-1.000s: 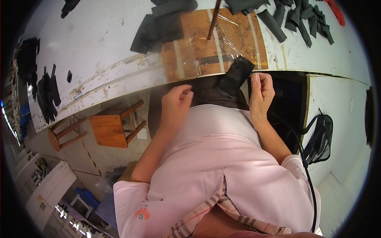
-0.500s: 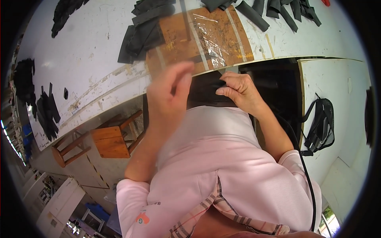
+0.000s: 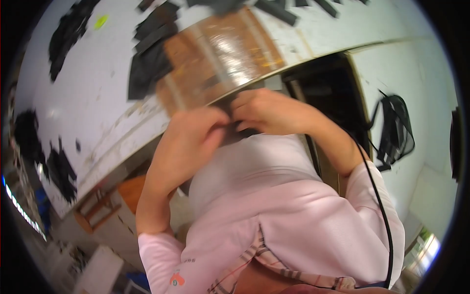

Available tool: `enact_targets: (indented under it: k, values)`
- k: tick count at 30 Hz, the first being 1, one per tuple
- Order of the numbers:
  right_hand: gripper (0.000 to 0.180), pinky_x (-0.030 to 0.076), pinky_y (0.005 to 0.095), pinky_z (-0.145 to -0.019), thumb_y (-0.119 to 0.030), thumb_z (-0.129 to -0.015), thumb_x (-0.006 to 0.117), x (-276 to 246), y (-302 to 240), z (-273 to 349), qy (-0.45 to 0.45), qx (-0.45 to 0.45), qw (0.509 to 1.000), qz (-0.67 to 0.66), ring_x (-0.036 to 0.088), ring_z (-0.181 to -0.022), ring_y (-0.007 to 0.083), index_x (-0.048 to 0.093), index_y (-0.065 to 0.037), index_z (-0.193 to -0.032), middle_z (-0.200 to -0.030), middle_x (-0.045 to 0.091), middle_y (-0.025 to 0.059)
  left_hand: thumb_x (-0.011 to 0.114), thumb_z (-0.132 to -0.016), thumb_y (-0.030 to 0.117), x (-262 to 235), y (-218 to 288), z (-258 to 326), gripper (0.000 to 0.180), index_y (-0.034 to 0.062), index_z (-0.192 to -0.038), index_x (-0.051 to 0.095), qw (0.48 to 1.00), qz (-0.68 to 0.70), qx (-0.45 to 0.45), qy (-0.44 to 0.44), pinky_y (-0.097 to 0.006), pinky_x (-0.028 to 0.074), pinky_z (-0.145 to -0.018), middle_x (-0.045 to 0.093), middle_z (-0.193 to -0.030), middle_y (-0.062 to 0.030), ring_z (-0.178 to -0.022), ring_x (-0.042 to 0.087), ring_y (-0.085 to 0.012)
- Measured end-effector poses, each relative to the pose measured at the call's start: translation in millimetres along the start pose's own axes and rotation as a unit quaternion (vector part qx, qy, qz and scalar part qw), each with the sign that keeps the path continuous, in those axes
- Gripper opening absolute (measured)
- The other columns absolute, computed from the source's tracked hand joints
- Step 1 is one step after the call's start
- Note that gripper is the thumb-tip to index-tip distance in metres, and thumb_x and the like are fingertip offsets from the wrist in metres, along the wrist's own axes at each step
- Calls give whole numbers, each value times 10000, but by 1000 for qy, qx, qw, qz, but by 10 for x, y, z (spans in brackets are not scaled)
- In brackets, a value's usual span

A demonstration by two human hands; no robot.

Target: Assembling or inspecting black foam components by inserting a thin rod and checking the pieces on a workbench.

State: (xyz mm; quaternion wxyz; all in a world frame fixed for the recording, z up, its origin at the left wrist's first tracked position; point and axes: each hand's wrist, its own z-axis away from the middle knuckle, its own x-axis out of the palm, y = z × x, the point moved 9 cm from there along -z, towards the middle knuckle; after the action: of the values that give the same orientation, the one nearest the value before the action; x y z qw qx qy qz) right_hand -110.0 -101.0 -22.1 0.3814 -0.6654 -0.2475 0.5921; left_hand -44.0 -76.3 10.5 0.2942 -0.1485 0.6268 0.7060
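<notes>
The left hand (image 3: 188, 139) had its fingers (image 3: 215, 117) curled inward toward the thumb, and the right hand (image 3: 267, 110) had its fingers (image 3: 243, 104) bent over to meet it, the two nearly touching at the near edge of the bench (image 3: 105, 93). Whether either set was closed on anything could not be told. Dark material (image 3: 249, 133) lay just below the right fingers, between the hands and the pale pink shirt (image 3: 264, 161); whether it was a held piece or clothing on the lap was unclear. Blur softened the left hand most, and the wrists hid part of the lap. Beyond the hands, a brown board (image 3: 183, 46) with pale strips and a shiny patch sat on the bench, dark grey fabric pieces (image 3: 147, 73) overlapping its left side. More dark strips (image 3: 279, 12) at the far right were cut off. Black heaps (image 3: 61, 169) lay at the left. The left forearm partly covered an orange stool (image 3: 131, 195); a black cable (image 3: 379, 201) crossed the right sleeve, near a black mesh bag (image 3: 395, 130).
</notes>
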Motion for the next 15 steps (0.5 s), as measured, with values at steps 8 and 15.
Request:
enact_targets:
  k: [8, 15]
  values:
    - [320, 411, 316, -577, -214, -586, 724, -542, -213, 343, 458, 39, 887, 45, 504, -675, 232, 550, -60, -807, -744, 491, 71, 566, -757, -5, -27, -467, 197, 39, -2, -795, 562, 922, 264, -105, 261, -144, 344, -458, 510, -636, 23, -497, 422, -28]
    - [131, 422, 295, -526, -74, -677, 604, -388, -143, 228, 436, -2, 898, -52, 516, -626, 224, 554, -8, -778, -733, 498, 86, 567, -775, -23, 22, -160, 136, 33, -11, -804, 558, 924, 165, -47, 342, -147, 366, -451, 541, -656, -4, -508, 456, -31]
